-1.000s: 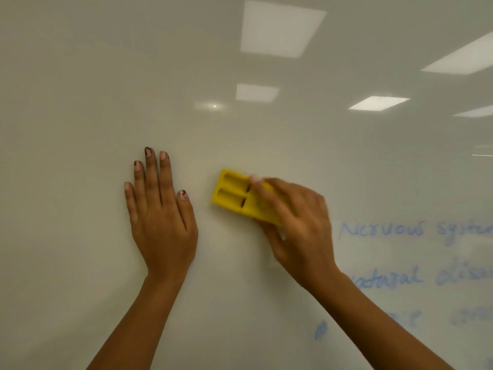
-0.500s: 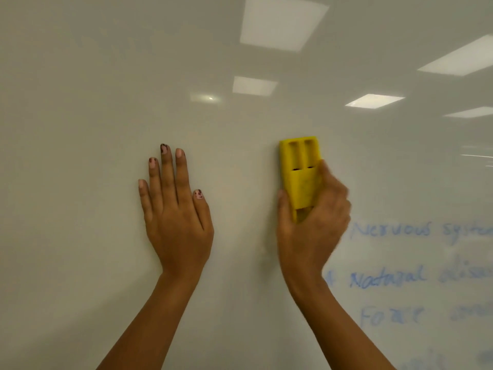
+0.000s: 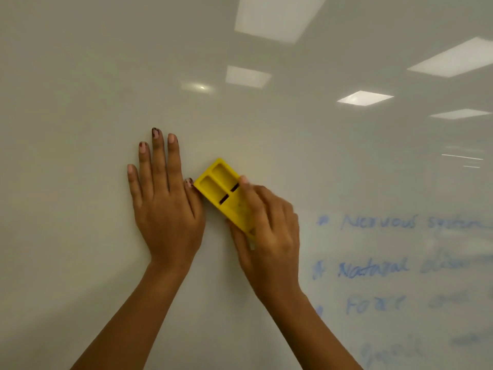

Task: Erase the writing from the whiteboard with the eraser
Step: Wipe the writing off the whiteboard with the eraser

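Whiteboard (image 3: 80,76): right hand (image 3: 269,236) grips eraser (image 3: 216,185), swung left, perhaps touching flat left hand (image 3: 165,206).

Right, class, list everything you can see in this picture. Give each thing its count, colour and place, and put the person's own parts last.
whiteboard: one, white and glossy, fills the whole view.
eraser: one, yellow, near the centre, tilted against the whiteboard, its upper left corner close beside the left thumb.
writing: several lines, blue and blurred, lower right of the whiteboard.
light reflections: several, white, across the upper right of the whiteboard.
left hand: one, flat on the whiteboard with its fingers straight, just left of the eraser.
right hand: one, grips the lower end of the eraser.
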